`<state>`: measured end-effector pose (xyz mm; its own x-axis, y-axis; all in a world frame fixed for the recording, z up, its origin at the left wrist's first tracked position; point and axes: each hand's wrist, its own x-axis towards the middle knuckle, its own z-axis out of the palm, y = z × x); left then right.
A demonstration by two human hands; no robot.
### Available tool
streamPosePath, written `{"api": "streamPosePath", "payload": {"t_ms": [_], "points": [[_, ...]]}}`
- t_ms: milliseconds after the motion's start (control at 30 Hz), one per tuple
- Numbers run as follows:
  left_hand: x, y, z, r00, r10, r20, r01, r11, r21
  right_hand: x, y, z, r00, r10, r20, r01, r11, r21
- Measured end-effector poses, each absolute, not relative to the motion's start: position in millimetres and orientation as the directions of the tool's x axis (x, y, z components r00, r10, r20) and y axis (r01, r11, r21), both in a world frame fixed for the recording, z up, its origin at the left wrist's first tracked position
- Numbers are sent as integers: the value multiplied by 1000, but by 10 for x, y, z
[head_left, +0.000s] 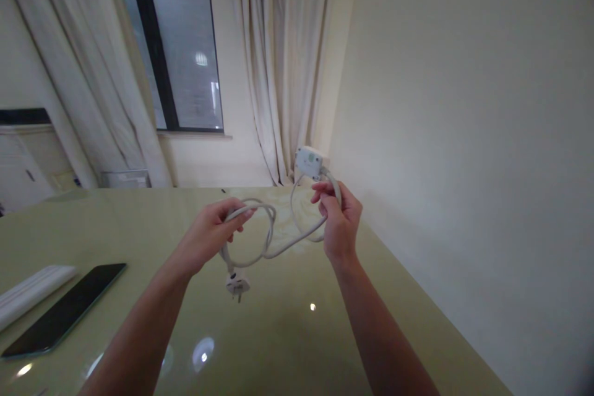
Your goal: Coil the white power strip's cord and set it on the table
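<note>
A white power cord [292, 244] runs between my two hands above the table. My left hand [218, 226] is closed on a loop of it, thumb pressed over the fingers. Below that hand hangs the cord's white plug [238, 283], its prongs pointing down. My right hand [341, 216] is closed round the cord farther along. Just above the right hand is a small white box [309, 162] that the cord enters, with a green mark on its face. A thinner stretch of cord curves down from the box behind the right hand.
The glossy greenish table [278, 334] reflects ceiling lights. At the left lie a black flat slab [65, 309] and a long white object [32, 291]. A plain wall [464, 136] borders the table's right edge; curtains [283, 62] and a window [185, 43] stand beyond.
</note>
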<state>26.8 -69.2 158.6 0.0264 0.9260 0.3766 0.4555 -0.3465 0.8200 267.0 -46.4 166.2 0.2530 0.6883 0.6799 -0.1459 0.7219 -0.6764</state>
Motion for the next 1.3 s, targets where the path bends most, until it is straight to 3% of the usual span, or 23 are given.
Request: {"api": "streamPosePath", "payload": {"t_ms": [133,367,467,633,733,833,1000,1167,1300], "points": [[314,-727,1600,-13,847,531,489,-458,743,2572,-519,1632,155,695,702,-61,717,-695],[317,-752,1590,-15,882,472,510,-399,762,2481,-563,1634,117,726,678,67,675,-735],[379,-761,1602,-15,907,422,397,-381,835,2462,-525,1611,76,747,661,93,655,-750],[467,-795,1630,-2,933,359,201,-351,915,2471,-461,1590,-156,775,612,100,629,-771],[498,-806,1643,-46,960,275,2,-275,961,2482,-454,1596,-225,772,595,53,619,-783],[563,-812,1672,-77,984,159,-216,-172,961,2479,-468,1598,-207,751,627,51,648,-760],[689,-828,1749,-97,995,9,-459,-53,887,2497,-493,1602,-215,703,678,209,711,-671],[733,-851,1775,-95,995,-36,-561,-23,827,2526,-493,1600,-237,673,700,297,737,-608],[766,-878,1730,-65,998,-8,-476,-24,879,2491,-450,1560,-210,711,671,319,698,-641]]}}
